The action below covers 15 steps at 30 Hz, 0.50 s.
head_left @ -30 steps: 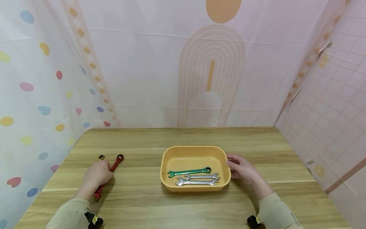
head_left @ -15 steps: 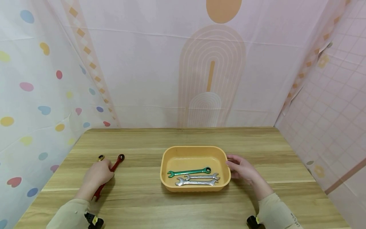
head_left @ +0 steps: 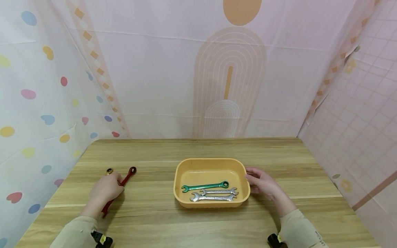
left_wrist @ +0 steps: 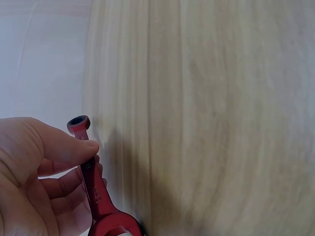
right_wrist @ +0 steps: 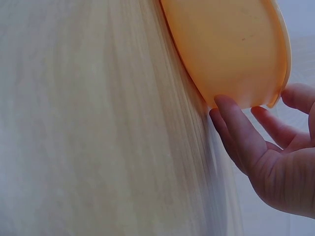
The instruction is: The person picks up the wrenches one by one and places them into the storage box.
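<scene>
My left hand pinches a red combination wrench between thumb and fingers, at the left of the table. In the left wrist view, its ring end points away past the thumb and its open end is nearest the camera. A yellow wrench lies just beyond that hand, mostly hidden by it. My right hand rests its fairly straight fingers against the right end of a yellow plastic bin. Inside the bin lie a green combination wrench and two silver open-end wrenches, side by side.
The bin stands near the middle of a wood-grain table. Patterned cloth hangs behind the table's far edge and along both sides. Each wrist wears a small black device.
The red wrench has shifted slightly, its ring end moving a little right and away in the left hand's grip. The right hand and the bin have stayed put.
</scene>
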Tool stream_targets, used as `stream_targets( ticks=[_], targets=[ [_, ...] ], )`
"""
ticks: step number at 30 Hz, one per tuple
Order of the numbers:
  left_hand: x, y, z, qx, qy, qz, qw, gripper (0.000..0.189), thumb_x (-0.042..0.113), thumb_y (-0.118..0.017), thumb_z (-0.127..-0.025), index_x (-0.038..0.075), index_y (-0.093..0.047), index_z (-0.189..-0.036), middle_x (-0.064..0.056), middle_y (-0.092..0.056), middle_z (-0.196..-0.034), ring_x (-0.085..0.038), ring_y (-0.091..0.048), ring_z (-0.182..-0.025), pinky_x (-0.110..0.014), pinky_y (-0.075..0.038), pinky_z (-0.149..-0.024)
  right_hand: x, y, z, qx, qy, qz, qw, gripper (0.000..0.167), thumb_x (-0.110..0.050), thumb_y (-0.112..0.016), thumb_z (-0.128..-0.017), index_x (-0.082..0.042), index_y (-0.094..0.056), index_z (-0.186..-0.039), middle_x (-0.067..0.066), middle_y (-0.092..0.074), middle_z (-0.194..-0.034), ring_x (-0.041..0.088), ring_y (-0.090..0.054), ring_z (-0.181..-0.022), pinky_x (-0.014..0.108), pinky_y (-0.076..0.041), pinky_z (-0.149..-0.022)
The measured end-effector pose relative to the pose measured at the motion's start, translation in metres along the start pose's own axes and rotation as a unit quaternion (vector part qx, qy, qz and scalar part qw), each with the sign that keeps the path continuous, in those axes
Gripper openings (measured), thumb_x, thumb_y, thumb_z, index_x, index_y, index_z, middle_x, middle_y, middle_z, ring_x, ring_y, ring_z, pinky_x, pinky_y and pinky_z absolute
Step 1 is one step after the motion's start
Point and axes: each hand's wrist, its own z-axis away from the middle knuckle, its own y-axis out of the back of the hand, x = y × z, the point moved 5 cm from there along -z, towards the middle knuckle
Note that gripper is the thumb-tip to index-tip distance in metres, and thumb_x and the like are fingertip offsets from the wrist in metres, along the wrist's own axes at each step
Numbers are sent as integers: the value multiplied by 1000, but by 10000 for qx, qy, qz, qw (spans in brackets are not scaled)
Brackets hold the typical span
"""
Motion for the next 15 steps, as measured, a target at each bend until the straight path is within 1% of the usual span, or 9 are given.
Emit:
stream_targets(
  ticks=[4,8,15],
  targets=[
    [1,1,0,39,-98,105,9999,12,9,-70,-81,5,-62,-88,-10,-64,-81,-24,-56,-70,-37,-44,-56,0,0,0,48,-26,8,10000,53,-11,-55,-101,12,-35,-144,23,-51,-125,19,-61,-97,37,-58,-80],
    [5,2,1,74,-177,129,9997,14,10,-74,-81,6,-62,-87,-10,-66,-84,-24,-57,-70,-38,-45,-57,-1,0,0,71,-48,41,10000,53,-12,-56,-101,11,-35,-144,24,-51,-126,19,-61,-98,38,-57,-81],
    [16,5,2,178,-244,198,9993,12,10,-72,-81,7,-62,-88,-10,-67,-85,-23,-57,-69,-37,-45,-55,-1,1,-1,78,-55,59,9999,53,-12,-55,-101,11,-35,-145,24,-50,-127,19,-61,-98,37,-57,-80]
  ],
)
